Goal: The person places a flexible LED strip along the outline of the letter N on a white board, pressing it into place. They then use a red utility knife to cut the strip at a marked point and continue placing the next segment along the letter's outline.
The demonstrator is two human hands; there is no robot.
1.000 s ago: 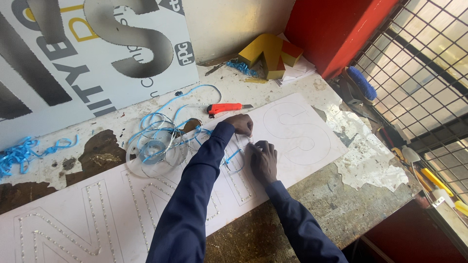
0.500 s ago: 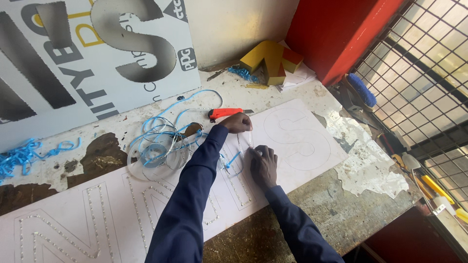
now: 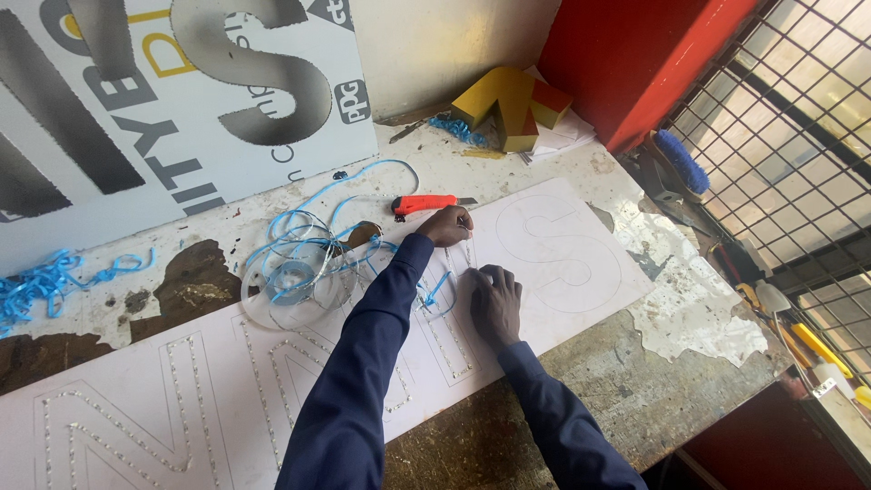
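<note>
A long white panel (image 3: 562,254) with letter outlines lies on the worn workbench; some letters are lined with rows of small dots. My left hand (image 3: 445,227) reaches across to the panel's far edge, fingertips pinched on a thin strip at a letter outline. A blue strip (image 3: 435,295) loops on the panel beside my left sleeve. My right hand (image 3: 494,304) rests palm down on the panel just nearer to me, fingers spread over the same letter. An orange utility knife (image 3: 422,205) lies just beyond my left hand.
A clear reel with tangled blue strip (image 3: 295,277) sits left of my arm. Blue scraps (image 3: 45,281) lie at far left. A printed sign board (image 3: 181,109) leans behind. A yellow-red block letter (image 3: 508,104), a blue brush (image 3: 680,163) and wire mesh (image 3: 798,118) are at the right.
Both hands stay at nearly the same spot on the panel; only the view has shifted slightly.
</note>
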